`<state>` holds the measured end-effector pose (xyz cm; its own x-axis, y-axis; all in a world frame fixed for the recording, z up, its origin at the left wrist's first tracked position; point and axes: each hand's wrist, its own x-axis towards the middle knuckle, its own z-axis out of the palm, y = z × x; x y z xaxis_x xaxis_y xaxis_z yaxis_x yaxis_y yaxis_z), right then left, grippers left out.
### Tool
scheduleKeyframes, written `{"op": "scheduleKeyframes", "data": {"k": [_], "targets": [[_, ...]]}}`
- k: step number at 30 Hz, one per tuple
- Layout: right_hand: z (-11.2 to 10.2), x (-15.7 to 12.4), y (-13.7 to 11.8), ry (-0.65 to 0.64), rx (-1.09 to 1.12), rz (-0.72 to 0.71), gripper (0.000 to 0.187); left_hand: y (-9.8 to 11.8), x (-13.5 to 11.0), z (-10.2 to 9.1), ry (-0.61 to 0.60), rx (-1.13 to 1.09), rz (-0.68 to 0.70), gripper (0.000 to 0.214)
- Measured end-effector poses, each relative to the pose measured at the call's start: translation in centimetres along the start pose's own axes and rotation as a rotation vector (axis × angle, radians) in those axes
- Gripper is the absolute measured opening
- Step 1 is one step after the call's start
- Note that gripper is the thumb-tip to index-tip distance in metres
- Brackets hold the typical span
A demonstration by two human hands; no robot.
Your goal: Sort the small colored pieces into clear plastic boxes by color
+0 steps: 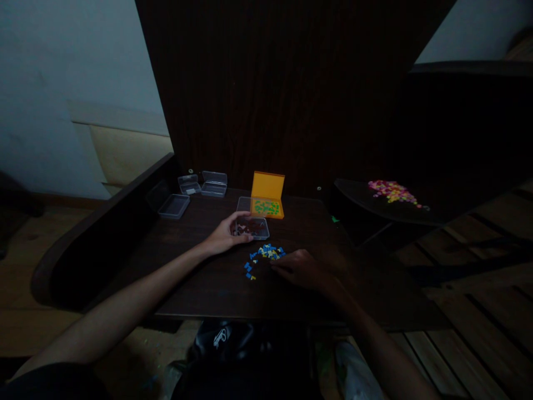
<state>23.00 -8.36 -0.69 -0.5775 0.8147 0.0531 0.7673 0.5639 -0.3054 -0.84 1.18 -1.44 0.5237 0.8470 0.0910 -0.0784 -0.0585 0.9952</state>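
My left hand (228, 234) is wrapped round the left end of a clear plastic box (266, 236), thumb in front and fingers behind. Small dark and pale pieces (251, 228) lie in the box. Just in front of it, a loose pile of small blue and yellow pieces (268, 251) is spread on the dark wooden desk, with a few blue ones (247, 268) trailing off to the left. At the pile's right edge is my right hand (302, 269), its fingers drawn together and pointing at the pieces. Whatever may be between those fingertips is too dark to see.
An orange box (267, 186) with green pieces stands open behind the clear box. Several clear boxes (214, 184) sit at the back left, near the raised wooden side (104, 222). Pink and yellow pieces (393, 191) are heaped on a dark shelf (358, 194) to the right.
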Motion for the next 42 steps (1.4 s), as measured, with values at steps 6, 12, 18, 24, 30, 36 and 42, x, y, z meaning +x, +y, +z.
{"op": "scheduleKeyframes", "data": {"k": [6, 12, 18, 24, 30, 36, 42], "targets": [[0.3, -0.4, -0.4, 0.021, 0.092, 0.003, 0.02, 0.2, -0.1, 0.0, 0.003, 0.013, -0.021, 0.066], [0.8, -0.1, -1.2, -0.023, 0.05, -0.006, 0.019, 0.2, -0.1, 0.1, 0.013, 0.023, -0.02, 0.067], [1.0, 0.3, -1.8, -0.039, 0.039, 0.015, 0.016, 0.2, -0.1, 0.0, 0.013, 0.024, -0.018, 0.065], [1.0, 0.5, -2.0, -0.024, 0.043, 0.032, 0.016, -0.1, 0.0, -0.1, -0.001, 0.028, 0.015, 0.063], [0.8, 0.8, -2.3, -0.062, 0.04, 0.004, 0.016, 0.1, -0.1, -0.1, -0.005, 0.042, 0.009, 0.065], [1.0, 1.1, -2.0, -0.037, 0.021, 0.073, 0.016, -0.2, 0.0, -0.1, -0.006, -0.007, 0.009, 0.066], [1.0, 1.0, -1.0, -0.025, -0.062, 0.188, 0.023, -0.3, 0.1, -0.1, -0.008, -0.001, 0.013, 0.067]]}}
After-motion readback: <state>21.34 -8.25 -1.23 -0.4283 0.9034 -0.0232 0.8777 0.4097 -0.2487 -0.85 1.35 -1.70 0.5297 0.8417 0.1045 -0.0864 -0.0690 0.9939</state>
